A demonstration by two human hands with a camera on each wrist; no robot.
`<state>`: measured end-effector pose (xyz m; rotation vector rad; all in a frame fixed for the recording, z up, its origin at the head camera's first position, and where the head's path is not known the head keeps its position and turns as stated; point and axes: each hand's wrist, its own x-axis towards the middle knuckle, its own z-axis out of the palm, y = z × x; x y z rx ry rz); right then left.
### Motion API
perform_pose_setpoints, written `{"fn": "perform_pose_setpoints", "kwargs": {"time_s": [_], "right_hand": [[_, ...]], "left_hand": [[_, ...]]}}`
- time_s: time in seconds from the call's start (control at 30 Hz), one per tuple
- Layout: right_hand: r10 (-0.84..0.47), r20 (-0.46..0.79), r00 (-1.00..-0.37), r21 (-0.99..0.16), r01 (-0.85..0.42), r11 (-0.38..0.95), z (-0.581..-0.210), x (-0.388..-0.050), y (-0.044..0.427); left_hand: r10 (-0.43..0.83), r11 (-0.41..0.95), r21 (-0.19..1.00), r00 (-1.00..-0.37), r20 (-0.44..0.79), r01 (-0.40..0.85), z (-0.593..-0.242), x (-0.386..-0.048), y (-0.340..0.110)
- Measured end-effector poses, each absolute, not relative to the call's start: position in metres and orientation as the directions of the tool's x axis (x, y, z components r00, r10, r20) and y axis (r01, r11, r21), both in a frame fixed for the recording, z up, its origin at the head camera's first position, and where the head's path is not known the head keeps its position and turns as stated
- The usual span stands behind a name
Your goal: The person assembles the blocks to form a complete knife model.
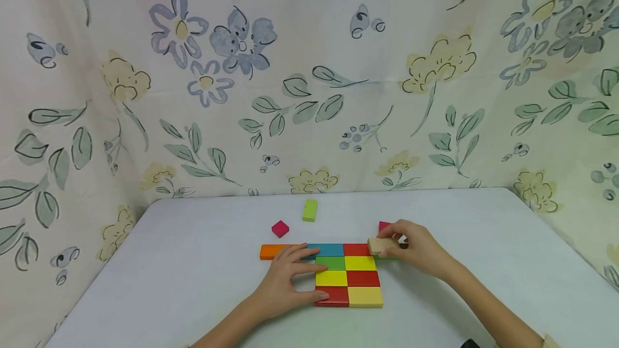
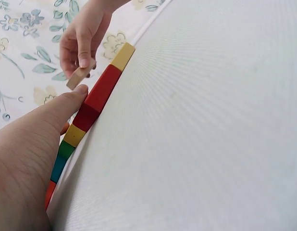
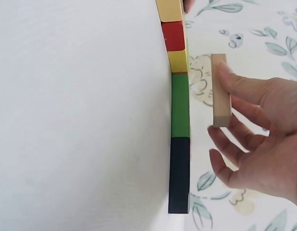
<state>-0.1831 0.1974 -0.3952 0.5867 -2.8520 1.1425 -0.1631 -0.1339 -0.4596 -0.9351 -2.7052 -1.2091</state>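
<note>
Well in from the far edge of the desk (image 1: pixel 193 262), coloured blocks (image 1: pixel 360 278) lay close together. The left hand (image 1: pixel 282 286), spread and grasping nothing, touched their left side. I saw the right hand (image 1: pixel 418 246) pinch a wooden block (image 1: pixel 379 246) just above the right part of their farthest row. Beyond sat a pink-red block (image 1: pixel 280 229), then a lime block (image 1: pixel 310 210) near the far edge.

Left hand (image 1: pixel 284 283): fingers spread, thumb held apart; left forearm (image 1: pixel 227 323) bare. Right hand (image 1: pixel 419 246): thumb and fingers pinching, lower fingers loosely curved; right forearm (image 1: pixel 488 301) bare. Right hand nearer the table's (image 1: pixel 203 240) far edge.
</note>
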Motion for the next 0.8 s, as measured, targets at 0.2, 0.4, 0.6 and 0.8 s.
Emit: {"fn": "perform_pose_setpoints", "kwargs": {"time_s": [0.2,0.4,0.6,0.8], "right_hand": [[-0.349,0.131,-0.928,-0.670,-0.342,0.659,-0.398,-0.177,0.203],[-0.361,0.121,-0.925,-0.660,-0.347,0.667,-0.402,-0.176,0.205],[-0.390,0.123,-0.912,-0.634,-0.375,0.677,-0.404,-0.176,0.209],[-0.409,0.122,-0.904,-0.645,-0.386,0.660,-0.406,-0.177,0.213]], "left_hand": [[0.514,0.508,0.672,-0.816,0.265,0.539,-0.460,-0.164,-0.134],[0.521,0.514,0.663,-0.812,0.263,0.544,-0.461,-0.164,-0.134],[0.522,0.514,0.664,-0.812,0.259,0.543,-0.460,-0.163,-0.134],[0.518,0.519,0.666,-0.817,0.253,0.536,-0.459,-0.163,-0.134]]}}
